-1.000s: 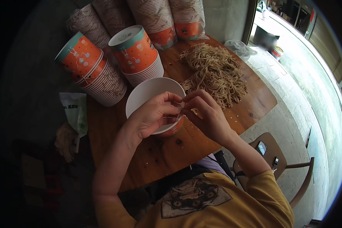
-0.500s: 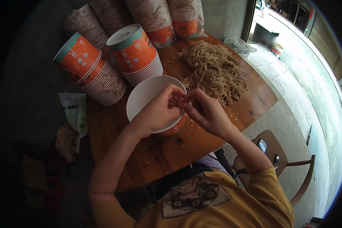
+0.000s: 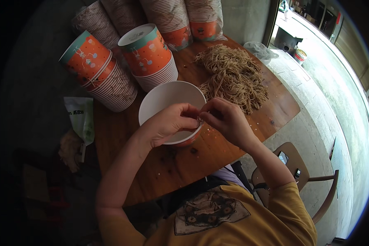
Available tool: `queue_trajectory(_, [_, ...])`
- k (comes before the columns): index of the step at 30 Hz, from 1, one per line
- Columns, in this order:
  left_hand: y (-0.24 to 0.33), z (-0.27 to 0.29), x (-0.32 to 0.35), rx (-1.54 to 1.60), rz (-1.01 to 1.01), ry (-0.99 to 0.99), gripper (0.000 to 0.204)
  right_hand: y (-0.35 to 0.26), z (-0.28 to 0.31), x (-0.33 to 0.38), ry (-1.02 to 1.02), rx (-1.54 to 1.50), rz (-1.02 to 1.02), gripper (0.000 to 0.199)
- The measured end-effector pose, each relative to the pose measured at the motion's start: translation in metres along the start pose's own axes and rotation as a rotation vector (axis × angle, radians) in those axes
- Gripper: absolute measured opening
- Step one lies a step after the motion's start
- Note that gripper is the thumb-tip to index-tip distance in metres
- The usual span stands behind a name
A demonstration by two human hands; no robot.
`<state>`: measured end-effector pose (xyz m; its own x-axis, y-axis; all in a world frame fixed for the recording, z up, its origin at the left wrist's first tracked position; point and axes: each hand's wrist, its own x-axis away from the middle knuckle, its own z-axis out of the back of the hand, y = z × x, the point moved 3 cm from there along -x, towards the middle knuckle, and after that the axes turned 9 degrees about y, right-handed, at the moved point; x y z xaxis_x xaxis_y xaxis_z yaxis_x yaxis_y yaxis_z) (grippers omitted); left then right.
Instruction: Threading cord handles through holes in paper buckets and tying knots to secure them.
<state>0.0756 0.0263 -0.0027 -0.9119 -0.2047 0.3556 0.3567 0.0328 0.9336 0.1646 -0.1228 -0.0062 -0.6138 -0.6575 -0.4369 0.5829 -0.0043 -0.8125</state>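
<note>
A white-lined orange paper tub [image 3: 158, 102] stands upright on the table in front of me. Over its opening lies my left hand [image 3: 172, 123], fingers curled and pinched near the right rim. At that same rim my right hand [image 3: 227, 123] meets it with thumb and index finger pressed together. Something tiny and pale shows between the fingertips of both hands, too small to name. Beyond my right hand lies a tangled heap of thin tan strands [image 3: 235, 76], like string or noodles.
Two stacks of orange paper tubs, a left one [image 3: 88, 61] and a middle one [image 3: 147, 53], stand behind the tub. Plastic-wrapped stacks [image 3: 168, 20] line the back. Small pale specks dot the wooden table [image 3: 151, 180]. A chair [image 3: 291, 164] holding a phone stands at right.
My hands have shifted slightly down and their fingers have turned, still pinched together at the tub's rim. The view has tilted a little; tub and strand heap keep their places.
</note>
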Motion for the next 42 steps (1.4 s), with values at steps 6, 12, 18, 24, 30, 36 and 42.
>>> queue_trajectory(6, [-0.003, -0.001, -0.004, 0.026, 0.065, -0.019, 0.024, 0.001, -0.001, 0.001, 0.008, -0.019, 0.017, 0.013])
queue_trajectory(12, [0.012, -0.009, 0.009, -0.683, -0.645, 0.327, 0.016, -0.007, 0.003, 0.004, 0.070, 0.112, 0.109, 0.013])
queue_trajectory(18, [0.023, -0.021, 0.017, -0.902, -1.022, 0.423, 0.013, -0.001, -0.003, 0.005, 0.130, 0.261, 0.216, 0.011])
queue_trajectory(24, [0.017, -0.026, 0.019, -0.971, -0.921, 0.495, 0.012, 0.006, -0.007, 0.006, 0.157, 0.151, 0.177, 0.011])
queue_trajectory(30, [0.008, -0.023, 0.014, -0.734, -0.774, 0.521, 0.009, 0.003, -0.008, 0.009, 0.175, 0.149, 0.168, 0.010])
queue_trajectory(36, [0.011, -0.022, 0.014, -0.568, -0.707, 0.477, 0.013, 0.004, -0.008, 0.010, 0.181, 0.136, 0.159, 0.011])
queue_trajectory(42, [0.005, -0.013, 0.010, -0.345, -0.540, 0.437, 0.011, 0.006, -0.007, 0.010, 0.195, 0.114, 0.111, 0.012])
